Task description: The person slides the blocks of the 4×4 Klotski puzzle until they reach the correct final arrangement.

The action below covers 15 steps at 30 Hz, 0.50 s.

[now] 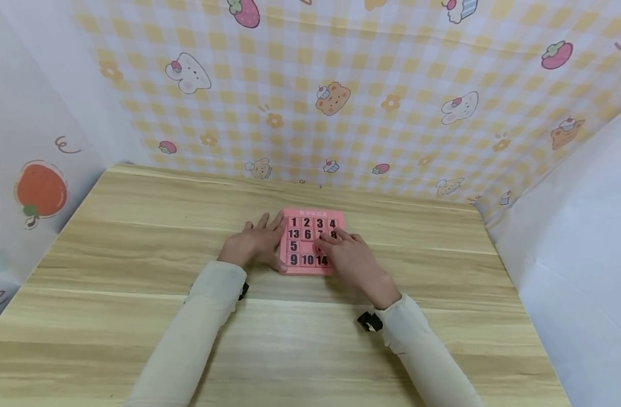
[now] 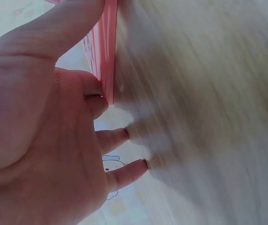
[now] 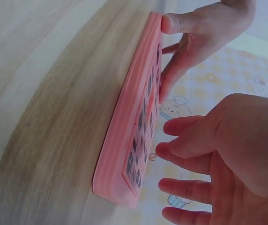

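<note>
A pink number sliding puzzle (image 1: 306, 271) lies flat on the table, its black-numbered tiles facing up. The top row reads 1, 2, 3, 4; below come 13, 6, 7 and 8, and a bare pink gap sits right of the 5. My left hand (image 1: 254, 244) holds the puzzle's left side, thumb at the near corner and fingers toward the far end. Over the right columns my right hand (image 1: 356, 263) reaches with loosely bent fingers, hiding the lower right tiles. In the right wrist view its fingertips (image 3: 164, 149) are close above the tile face.
The wood-grain table (image 1: 290, 350) stretches around the puzzle on all sides. A yellow checked cloth (image 1: 300, 68) with cartoon prints rises behind it, and white sheets (image 1: 585, 226) hang at both sides. A black strap piece (image 1: 369, 322) sits at the right wrist.
</note>
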Motion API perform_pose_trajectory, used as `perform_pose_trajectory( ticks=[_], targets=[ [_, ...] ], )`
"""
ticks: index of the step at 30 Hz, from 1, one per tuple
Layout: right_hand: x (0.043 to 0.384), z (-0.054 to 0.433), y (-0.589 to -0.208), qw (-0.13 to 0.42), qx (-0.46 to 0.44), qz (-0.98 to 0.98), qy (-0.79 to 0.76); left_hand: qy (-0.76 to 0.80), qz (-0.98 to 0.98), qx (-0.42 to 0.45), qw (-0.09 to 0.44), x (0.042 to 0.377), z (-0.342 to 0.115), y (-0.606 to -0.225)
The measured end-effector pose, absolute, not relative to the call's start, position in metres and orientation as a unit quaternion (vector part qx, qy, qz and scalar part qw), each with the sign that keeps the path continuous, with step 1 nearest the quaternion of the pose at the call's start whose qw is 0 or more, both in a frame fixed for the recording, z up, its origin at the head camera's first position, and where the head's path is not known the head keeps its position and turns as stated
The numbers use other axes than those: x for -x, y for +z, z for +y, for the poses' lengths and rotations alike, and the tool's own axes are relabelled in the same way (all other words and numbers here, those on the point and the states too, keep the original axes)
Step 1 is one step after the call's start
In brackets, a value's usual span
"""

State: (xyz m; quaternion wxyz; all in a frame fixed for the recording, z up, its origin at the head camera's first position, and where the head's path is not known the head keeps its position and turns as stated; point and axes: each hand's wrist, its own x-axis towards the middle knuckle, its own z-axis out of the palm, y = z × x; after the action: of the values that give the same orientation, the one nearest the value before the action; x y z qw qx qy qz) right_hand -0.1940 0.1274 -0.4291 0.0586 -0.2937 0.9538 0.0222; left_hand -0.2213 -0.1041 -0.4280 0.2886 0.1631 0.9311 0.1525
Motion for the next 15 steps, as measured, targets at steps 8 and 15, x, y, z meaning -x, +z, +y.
perform_pose_trajectory(
  ticks=[8,15],
  targets=[
    [0.1957,0.1312,-0.4254,0.058,0.272,0.96,-0.009,0.171,0.927,-0.164,0.291,0.223,-0.1062,-0.4321],
    [0.1962,0.1353,-0.4257,0.062,0.272,0.959,-0.041,0.188,0.925,-0.156,0.289,0.2228,-0.1067,-0.4379]
  ],
)
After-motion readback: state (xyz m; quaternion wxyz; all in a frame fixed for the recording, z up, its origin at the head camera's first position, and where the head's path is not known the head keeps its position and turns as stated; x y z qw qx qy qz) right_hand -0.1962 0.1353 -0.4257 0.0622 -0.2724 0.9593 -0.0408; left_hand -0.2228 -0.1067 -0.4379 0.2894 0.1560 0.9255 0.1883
